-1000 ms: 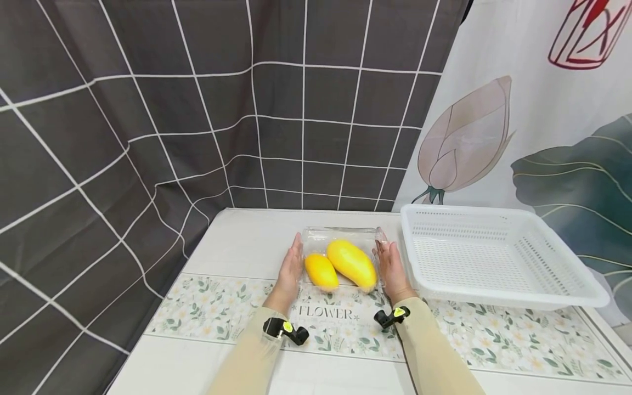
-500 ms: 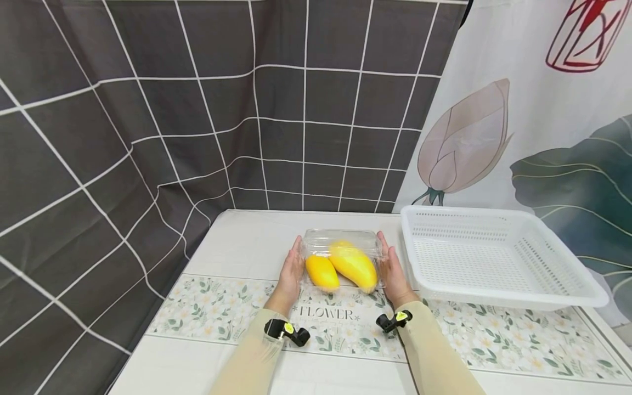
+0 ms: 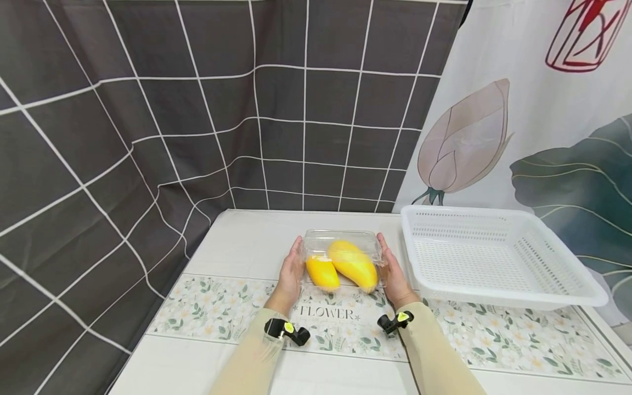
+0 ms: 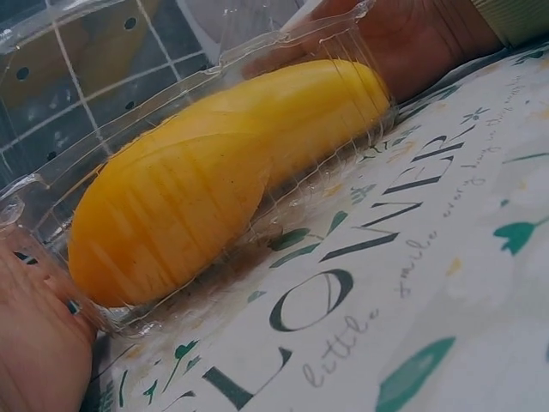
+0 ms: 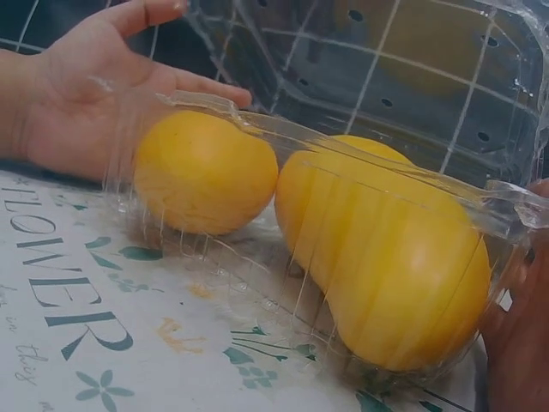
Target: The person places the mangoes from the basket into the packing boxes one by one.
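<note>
A clear plastic clamshell box holds two yellow mangoes on the table, the smaller mango at the left and the larger mango at the right. Its lid stands raised at the back in the right wrist view. My left hand lies along the left side of the box, fingers extended forward; the right wrist view shows its palm towards the box. Along the other side, my right hand rests with straight fingers at the box's edge. Part of this hand shows in the left wrist view.
Just right of my right hand stands a white perforated basket. Under the box lies a white table cover with a floral band. A dark gridded curtain hangs behind the table and at its left.
The clear lid has tilted slightly forward over the mangoes. Both hands have stayed at the sides of the box, and the mangoes lie in the same spot.
</note>
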The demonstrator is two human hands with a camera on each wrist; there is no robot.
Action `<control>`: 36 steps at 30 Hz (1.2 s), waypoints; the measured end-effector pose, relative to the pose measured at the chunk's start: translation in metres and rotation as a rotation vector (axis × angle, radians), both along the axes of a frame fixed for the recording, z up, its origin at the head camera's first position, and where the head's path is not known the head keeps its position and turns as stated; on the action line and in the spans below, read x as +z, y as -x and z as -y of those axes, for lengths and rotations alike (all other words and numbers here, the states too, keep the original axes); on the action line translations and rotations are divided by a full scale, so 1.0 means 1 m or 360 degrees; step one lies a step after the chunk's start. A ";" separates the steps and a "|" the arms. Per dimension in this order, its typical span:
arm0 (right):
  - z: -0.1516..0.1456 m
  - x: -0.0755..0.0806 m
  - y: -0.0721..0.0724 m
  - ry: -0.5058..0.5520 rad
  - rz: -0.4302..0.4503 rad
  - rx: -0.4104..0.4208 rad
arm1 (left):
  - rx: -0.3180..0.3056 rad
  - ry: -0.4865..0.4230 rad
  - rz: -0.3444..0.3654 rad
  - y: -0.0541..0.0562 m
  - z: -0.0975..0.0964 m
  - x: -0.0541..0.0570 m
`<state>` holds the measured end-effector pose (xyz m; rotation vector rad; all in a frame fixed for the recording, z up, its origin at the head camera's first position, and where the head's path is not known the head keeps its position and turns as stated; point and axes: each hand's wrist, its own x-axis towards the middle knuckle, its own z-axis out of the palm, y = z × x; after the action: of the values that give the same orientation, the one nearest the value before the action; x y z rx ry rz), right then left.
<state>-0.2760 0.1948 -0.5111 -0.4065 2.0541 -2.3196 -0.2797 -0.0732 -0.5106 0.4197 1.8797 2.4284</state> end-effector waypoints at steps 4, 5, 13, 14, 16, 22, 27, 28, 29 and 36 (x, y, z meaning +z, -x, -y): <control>-0.002 -0.002 0.001 -0.0016 -0.0043 -0.0014 | -0.0008 0.0001 0.0014 0.000 0.000 0.000; -0.002 -0.002 0.001 -0.0027 -0.0057 -0.0017 | -0.0012 -0.0004 0.0018 0.000 0.000 0.000; -0.002 -0.002 0.001 -0.0051 -0.0095 0.0022 | -0.0012 -0.0005 0.0080 -0.001 -0.002 0.000; -0.002 -0.002 0.001 -0.0055 -0.0092 0.0020 | -0.0010 -0.0001 0.0085 -0.001 -0.002 0.000; -0.002 -0.003 0.001 -0.0065 -0.0089 0.0019 | -0.0011 0.0012 0.0076 -0.001 -0.002 0.000; -0.003 -0.003 0.002 -0.0038 -0.0106 0.0036 | -0.0022 0.0045 0.0034 -0.001 -0.001 0.000; -0.002 -0.003 0.004 -0.0058 -0.0128 0.0039 | -0.0005 0.0101 -0.0002 0.002 0.001 -0.002; -0.002 -0.003 0.004 -0.0063 -0.0131 0.0041 | 0.0001 0.0108 -0.0006 0.002 0.002 -0.003; -0.002 -0.004 0.005 -0.0066 -0.0133 0.0047 | 0.0001 0.0116 -0.0013 0.003 0.002 -0.003; -0.003 -0.006 0.005 -0.0082 -0.0129 0.0016 | -0.0009 0.0116 -0.0005 0.002 0.001 -0.003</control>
<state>-0.2811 0.1982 -0.5170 -0.5156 2.1365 -2.2759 -0.2819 -0.0741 -0.5133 0.4246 1.9587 2.3481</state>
